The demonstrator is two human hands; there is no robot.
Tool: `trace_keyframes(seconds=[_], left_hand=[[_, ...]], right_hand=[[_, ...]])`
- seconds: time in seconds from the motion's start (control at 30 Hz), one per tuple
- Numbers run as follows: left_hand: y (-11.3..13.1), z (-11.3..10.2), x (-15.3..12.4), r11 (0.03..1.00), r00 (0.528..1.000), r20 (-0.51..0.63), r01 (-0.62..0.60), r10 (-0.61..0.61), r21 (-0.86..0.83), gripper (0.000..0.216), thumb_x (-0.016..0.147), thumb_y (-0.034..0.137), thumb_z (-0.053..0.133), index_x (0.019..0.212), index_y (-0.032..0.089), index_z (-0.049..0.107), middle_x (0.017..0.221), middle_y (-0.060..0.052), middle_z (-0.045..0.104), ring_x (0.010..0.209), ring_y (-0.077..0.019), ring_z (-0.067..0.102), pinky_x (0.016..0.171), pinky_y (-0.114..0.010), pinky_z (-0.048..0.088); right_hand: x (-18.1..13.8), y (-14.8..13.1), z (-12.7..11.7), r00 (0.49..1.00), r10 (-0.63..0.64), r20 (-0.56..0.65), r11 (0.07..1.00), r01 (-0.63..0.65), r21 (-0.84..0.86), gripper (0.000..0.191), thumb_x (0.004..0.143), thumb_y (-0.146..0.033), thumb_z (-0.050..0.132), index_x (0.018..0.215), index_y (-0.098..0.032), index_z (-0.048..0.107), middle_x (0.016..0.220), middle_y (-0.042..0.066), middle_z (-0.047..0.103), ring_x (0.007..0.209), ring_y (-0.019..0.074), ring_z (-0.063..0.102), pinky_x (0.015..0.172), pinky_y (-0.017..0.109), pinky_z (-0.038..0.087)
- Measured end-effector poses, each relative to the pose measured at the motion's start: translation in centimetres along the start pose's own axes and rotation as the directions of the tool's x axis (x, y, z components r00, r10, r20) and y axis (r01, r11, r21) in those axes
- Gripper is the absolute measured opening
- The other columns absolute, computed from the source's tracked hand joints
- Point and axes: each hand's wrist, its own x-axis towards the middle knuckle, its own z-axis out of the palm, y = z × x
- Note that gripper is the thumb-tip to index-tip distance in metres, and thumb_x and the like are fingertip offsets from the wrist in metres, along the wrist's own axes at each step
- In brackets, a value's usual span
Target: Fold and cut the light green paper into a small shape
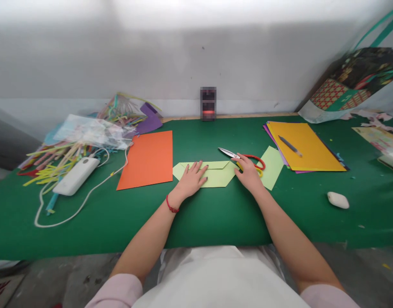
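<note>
A light green sheet of paper [217, 176], folded over along its top edge and with slanted corners, lies in front of me. My left hand [192, 179] rests flat on its left half with the fingers spread. At its right end is my right hand [248, 173], fingers apart, the thumb by the paper's corner. Partly beneath that hand lies a pair of scissors [227, 152], blades pointing left, with red and yellow handles. To the right of the scissors lies another light green piece of paper [272, 164], its left part covered by the handle and hand.
Left of the folded paper lies an orange sheet [148, 160]. Beyond it are a white power bank [76, 176] with a cable and a heap of paper strips [68, 149]. At right are yellow sheets [318, 147] under a pen [289, 145], and a white earbud-like case [338, 200].
</note>
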Motion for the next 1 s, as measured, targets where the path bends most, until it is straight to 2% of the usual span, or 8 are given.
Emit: trace_keyframes(seconds=[0.1,0.2,0.37,0.47,0.63,0.73,0.83,1.0], left_hand=[[0.0,-0.1,0.0,1.0,1.0,0.013,0.002,-0.002,0.015,0.048,0.093,0.036,0.04,0.139,0.023,0.042,0.154,-0.009,0.025,0.143,-0.0264,0.017,0.115,-0.05,0.01],[-0.1,-0.1,0.1,1.0,1.0,0.011,-0.002,0.002,0.026,0.048,0.093,0.036,0.04,0.139,0.025,0.042,0.153,-0.008,0.027,0.143,-0.0259,0.018,0.115,-0.05,0.011],[-0.3,0.0,0.2,0.999,1.0,0.018,0.006,-0.006,0.034,0.048,0.093,0.036,0.04,0.14,0.026,0.04,0.154,-0.007,0.026,0.143,-0.025,0.017,0.115,-0.05,0.01],[-0.4,0.2,0.2,1.0,1.0,0.007,0.006,-0.006,0.022,0.048,0.092,0.037,0.04,0.139,0.026,0.042,0.154,-0.008,0.027,0.143,-0.0257,0.017,0.115,-0.05,0.01],[-0.3,0.5,0.3,0.999,0.999,-0.025,0.03,-0.031,-0.025,0.048,0.091,0.035,0.043,0.137,0.025,0.044,0.153,-0.009,0.028,0.143,-0.0274,0.018,0.115,-0.05,0.009],[0.1,0.5,0.3,0.997,0.997,-0.049,0.06,-0.063,-0.054,0.052,0.089,0.034,0.046,0.139,0.021,0.04,0.152,-0.011,0.029,0.143,-0.0278,0.018,0.115,-0.049,0.008],[0.6,0.7,0.4,0.994,0.993,-0.084,0.072,-0.079,-0.086,0.057,0.088,0.033,0.047,0.142,0.017,0.034,0.15,-0.014,0.033,0.142,-0.0272,0.022,0.116,-0.047,0.009],[1.4,1.7,0.6,0.996,0.99,-0.128,0.047,-0.057,-0.077,0.058,0.089,0.036,0.046,0.142,0.016,0.033,0.148,-0.015,0.036,0.14,-0.0272,0.026,0.115,-0.047,0.013]], right_hand=[[0.0,0.4,0.2,0.999,0.048,-0.017,0.996,-0.049,-0.073,0.044,0.075,-0.012,0.049,0.117,-0.021,0.059,0.133,0.012,0.052,0.122,0.0289,0.05,0.102,0.051,0.041],[-0.1,0.5,0.3,0.999,0.029,-0.016,0.993,-0.031,-0.113,0.051,0.073,-0.006,0.044,0.119,-0.022,0.058,0.131,0.011,0.053,0.119,0.0278,0.052,0.1,0.05,0.043],[0.3,0.5,0.0,0.997,0.073,-0.021,0.987,-0.075,-0.139,0.046,0.071,-0.007,0.046,0.111,-0.021,0.063,0.125,0.011,0.058,0.115,0.028,0.053,0.098,0.048,0.044],[0.8,1.2,-0.8,0.986,0.132,-0.098,0.978,-0.146,-0.151,0.038,0.071,-0.009,0.048,0.102,-0.02,0.066,0.12,0.01,0.061,0.111,0.0286,0.055,0.098,0.05,0.041],[1.5,2.2,-2.4,0.936,0.242,-0.256,0.951,-0.282,-0.13,0.039,0.069,-0.003,0.043,0.098,-0.015,0.067,0.119,0.015,0.061,0.116,0.028,0.053,0.101,0.049,0.038],[1.1,1.3,-2.4,0.961,0.14,-0.239,0.986,-0.156,-0.05,0.031,0.075,-0.01,0.046,0.097,-0.017,0.067,0.119,0.012,0.062,0.115,0.0263,0.055,0.102,0.048,0.039],[0.2,-0.7,-1.1,0.994,-0.098,-0.041,0.992,0.101,0.072,0.025,0.083,-0.022,0.049,0.102,-0.02,0.066,0.119,0.008,0.065,0.114,0.0234,0.057,0.103,0.045,0.041],[-1.1,-3.2,1.8,0.911,-0.362,0.199,0.93,0.337,0.149,0.034,0.087,-0.023,0.048,0.117,-0.022,0.063,0.131,0.008,0.058,0.126,0.0232,0.05,0.107,0.045,0.038]])
